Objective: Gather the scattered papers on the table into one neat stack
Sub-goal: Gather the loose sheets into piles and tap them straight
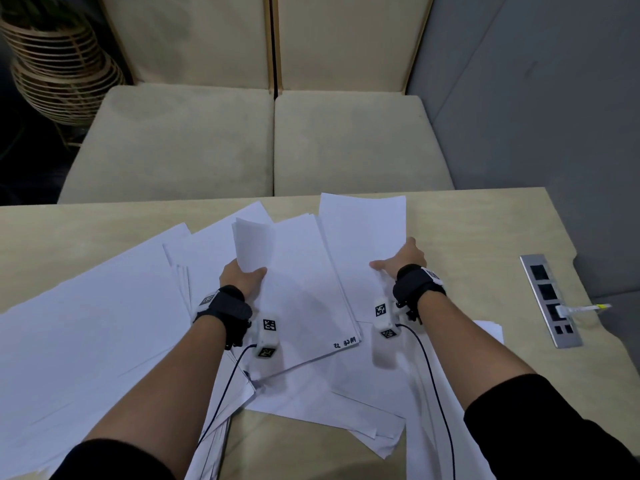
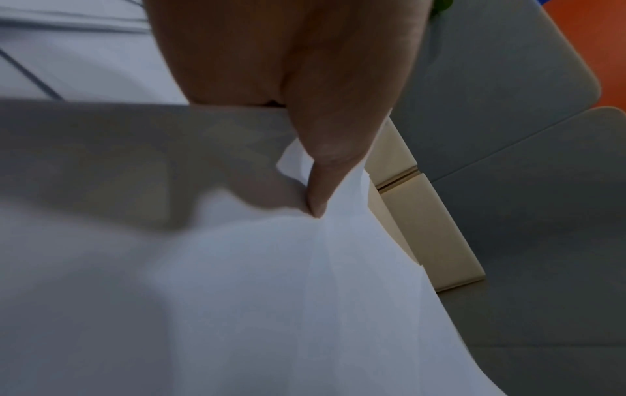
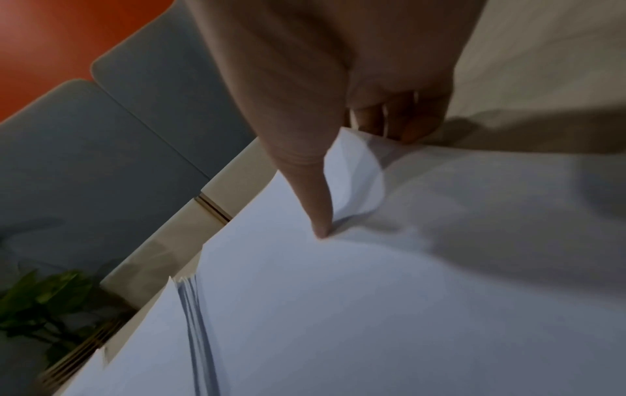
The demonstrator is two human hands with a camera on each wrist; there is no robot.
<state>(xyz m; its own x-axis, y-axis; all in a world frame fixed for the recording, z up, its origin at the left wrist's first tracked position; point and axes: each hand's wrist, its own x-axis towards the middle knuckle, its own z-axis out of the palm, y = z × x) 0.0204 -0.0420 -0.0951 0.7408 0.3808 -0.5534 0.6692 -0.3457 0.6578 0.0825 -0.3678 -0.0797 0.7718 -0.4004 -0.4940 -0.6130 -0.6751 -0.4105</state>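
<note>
Many white papers (image 1: 104, 323) lie spread and overlapping over the pale wooden table (image 1: 485, 230). My left hand (image 1: 242, 277) pinches one sheet (image 1: 252, 244) by its near edge, and the sheet curls upward above the pile. In the left wrist view the thumb (image 2: 318, 187) presses on top of that sheet (image 2: 271, 294). My right hand (image 1: 401, 261) grips the right edge of another sheet (image 1: 363, 230) at the far right of the pile. Its thumb (image 3: 318, 209) lies on the paper (image 3: 372, 294), its fingers (image 3: 399, 120) curl under the edge, and a corner bends up.
A metal socket strip (image 1: 550, 299) is set into the table at the right, with a white plug and cable (image 1: 581, 309) in it. Beige seat cushions (image 1: 242, 143) stand beyond the far table edge. A wicker planter (image 1: 59, 71) is at the far left.
</note>
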